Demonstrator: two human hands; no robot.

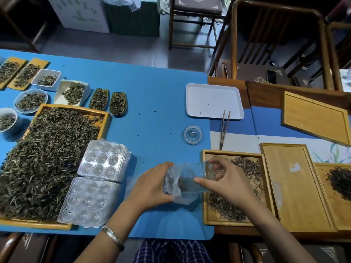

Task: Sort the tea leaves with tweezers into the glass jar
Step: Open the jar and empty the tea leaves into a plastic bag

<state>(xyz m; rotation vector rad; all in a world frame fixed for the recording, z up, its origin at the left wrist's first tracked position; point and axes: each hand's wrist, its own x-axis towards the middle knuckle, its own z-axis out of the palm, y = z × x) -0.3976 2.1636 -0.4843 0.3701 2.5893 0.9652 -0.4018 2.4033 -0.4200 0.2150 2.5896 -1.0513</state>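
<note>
Currently both hands are holding the glass jar (191,179) tipped on its side, mouth pointing right over the wooden tray (206,215) of tea leaves (245,164). Left hand (152,185) is gripping the base end, which is wrapped in a clear plastic bag (180,196); right hand (226,179) is curling round the mouth end, thumb lying along the glass. Some dark leaf is sitting inside the jar. Tweezers (224,128) are lying untouched on the tabletop (152,95) beyond the right hand, tips just short of the tray. Jar lid (193,134) is sitting beyond the hands, white tray (212,88) further out. Left of the left hand, clear blister trays (96,179) are resting on a big tray of loose leaf (41,164).
</note>
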